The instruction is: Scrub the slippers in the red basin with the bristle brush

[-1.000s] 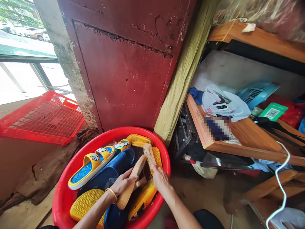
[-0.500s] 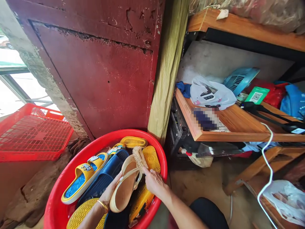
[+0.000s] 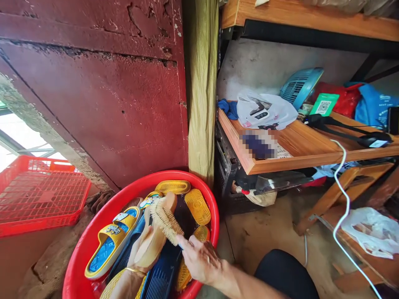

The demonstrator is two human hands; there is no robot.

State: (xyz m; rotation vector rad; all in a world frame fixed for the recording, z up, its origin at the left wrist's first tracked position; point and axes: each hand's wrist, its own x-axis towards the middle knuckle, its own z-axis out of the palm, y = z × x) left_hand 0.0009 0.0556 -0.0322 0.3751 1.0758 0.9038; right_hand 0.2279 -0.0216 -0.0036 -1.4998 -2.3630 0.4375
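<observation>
A beige shoe (image 3: 149,251) is tilted over a red tub (image 3: 81,241), gripped by my left hand (image 3: 137,249), which wears a gold bangle. My right hand (image 3: 199,255) is closed on a brush (image 3: 166,220) whose pale bristles lie across the shoe's upper part. Under and around them in the tub are a yellow and blue slipper (image 3: 112,238), dark blue slippers (image 3: 163,272) and several yellow soles (image 3: 198,206). The brush covers part of the shoe, and my left fingers are partly hidden behind it.
A red plastic crate (image 3: 40,195) stands at the left beside a maroon door (image 3: 102,108). To the right, a wooden shelf (image 3: 299,141) holds a white plastic bag (image 3: 264,110) and a blue fan (image 3: 301,87). A white cable (image 3: 339,187) hangs over a wooden chair.
The shoe has turned in my left hand, its opening no longer facing up. My right hand has brought the brush across it. The whole view has shifted a little to the right.
</observation>
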